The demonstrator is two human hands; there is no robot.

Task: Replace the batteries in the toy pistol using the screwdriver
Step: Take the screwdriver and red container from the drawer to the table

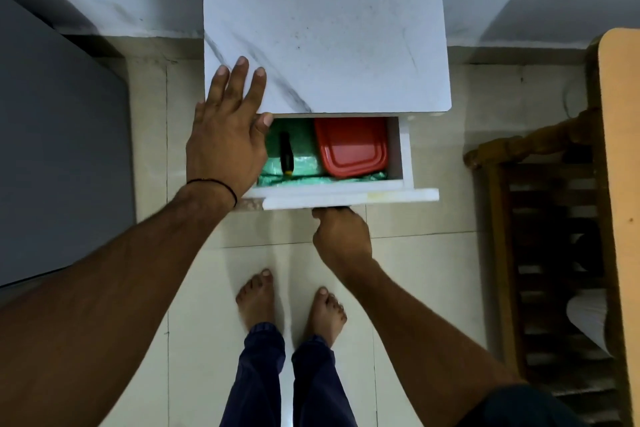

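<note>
- Two hands in view at a small white marbled cabinet (325, 28), seen from above, with its drawer (349, 196) pulled partly out.
- Left hand (227, 135) spread open and flat, fingers on the near left corner of the cabinet top, thumb curled over the front edge above the drawer opening; gripped nothing.
- Thin black thread (214, 184) around the left wrist.
- Right hand (341, 236) tucked under the front panel of the drawer, fingers curled up behind it and out of sight; closed around the drawer front as far as could be told.
- Screwdriver (285, 154) lay inside the drawer at its left side, black handle with a yellow band near the front, touched by neither hand.
- Rested on green plastic lining (304, 163) that covered the drawer floor.
- Red lidded box (351, 147) just beside it on the right, filling the rest of the open part.
- Toy pistol and batteries nowhere visible.
- Bare feet (291, 305) and dark blue trousers (287, 381) on pale floor tiles (415, 253) below the drawer.
- Wooden slatted furniture (554, 253) stood well apart at the right edge.
</note>
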